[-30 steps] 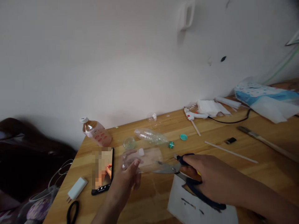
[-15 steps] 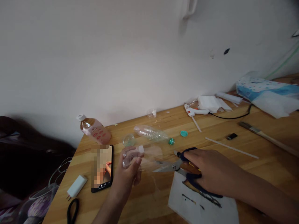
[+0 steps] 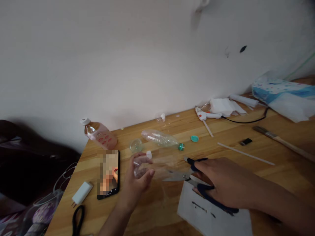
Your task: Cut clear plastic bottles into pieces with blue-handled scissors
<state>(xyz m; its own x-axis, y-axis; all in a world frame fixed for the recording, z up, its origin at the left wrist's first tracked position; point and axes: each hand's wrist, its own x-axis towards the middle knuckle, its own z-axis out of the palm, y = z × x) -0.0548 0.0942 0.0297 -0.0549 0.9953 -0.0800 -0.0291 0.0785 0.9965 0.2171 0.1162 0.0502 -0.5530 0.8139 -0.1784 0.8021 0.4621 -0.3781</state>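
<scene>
My left hand (image 3: 137, 183) is wrapped round the neck end of a clear plastic bottle (image 3: 155, 164) with a white cap, held above the wooden table (image 3: 270, 170). My right hand (image 3: 221, 183) grips blue-handled scissors (image 3: 187, 175), whose silver blades point left and touch the bottle's open cut end. Under the scissors lies a white sheet of paper (image 3: 211, 216) with black marks.
A phone (image 3: 108, 174) lies left of my hand, with a white charger (image 3: 82, 193) and a black loop beside it. Behind are a pink bottle (image 3: 99, 134), a clear bottle (image 3: 161, 139), a teal cap (image 3: 194, 138), a glue gun (image 3: 205, 115), a white stick (image 3: 246, 154) and a brush.
The bottle and scissors have stayed together while both hands shifted slightly right; the view drifted a little, so the table's objects sit higher in the picture.
</scene>
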